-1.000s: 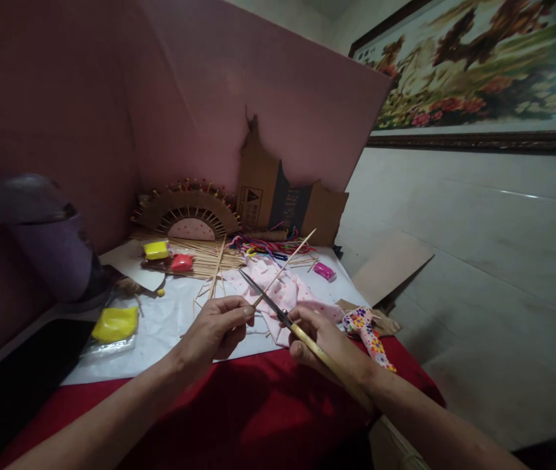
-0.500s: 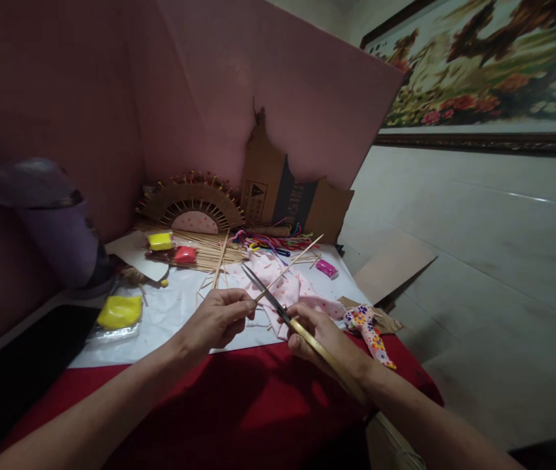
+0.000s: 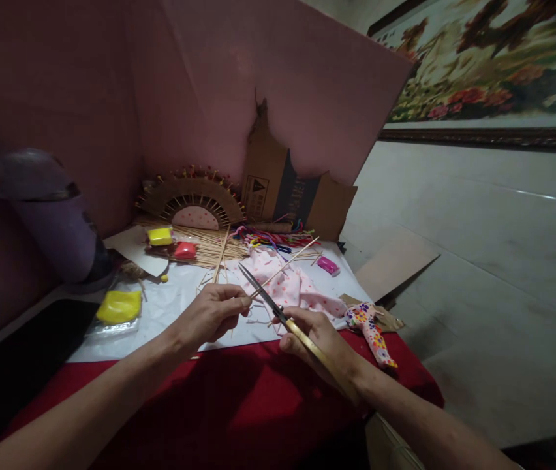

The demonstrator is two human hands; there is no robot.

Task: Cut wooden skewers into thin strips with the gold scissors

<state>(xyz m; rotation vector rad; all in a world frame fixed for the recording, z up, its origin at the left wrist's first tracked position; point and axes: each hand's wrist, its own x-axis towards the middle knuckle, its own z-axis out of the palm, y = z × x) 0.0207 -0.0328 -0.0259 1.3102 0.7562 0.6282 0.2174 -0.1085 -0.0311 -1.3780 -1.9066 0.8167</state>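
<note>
Now the left hand (image 3: 222,310) pinches a thin stick (image 3: 285,267) by one end, the rest slanting beyond across scissors (image 3: 295,328) grasped in the right hand (image 3: 329,341) — probably light, stiff, snappable, best held near the blades.

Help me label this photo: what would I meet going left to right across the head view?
Purple container, larger yellow packet, smaller yellow packet, left hand, right hand, flower-patterned piece, framed picture.
</note>
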